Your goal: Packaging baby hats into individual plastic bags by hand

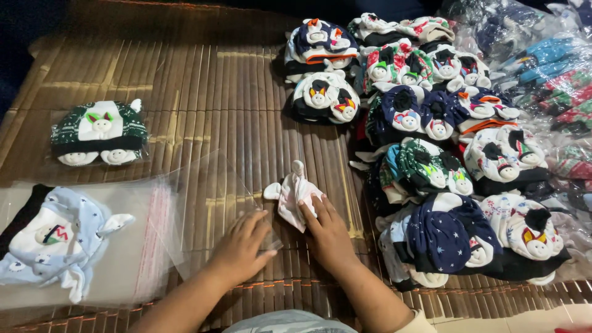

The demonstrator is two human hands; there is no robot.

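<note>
The mat [203, 92] is slatted bamboo, brown with a dull sheen. The bag [203, 203] is clear, glossy plastic film. The hats [425, 123] and the white hat [295, 197] are soft, matt knitted cloth.

Item: small white-and-pink baby cap [295, 196], crumpled, knob pointing up | Location: on bamboo mat | Item: clear plastic bag [209, 203], empty, lying flat, open edge just beside the cap
</note>
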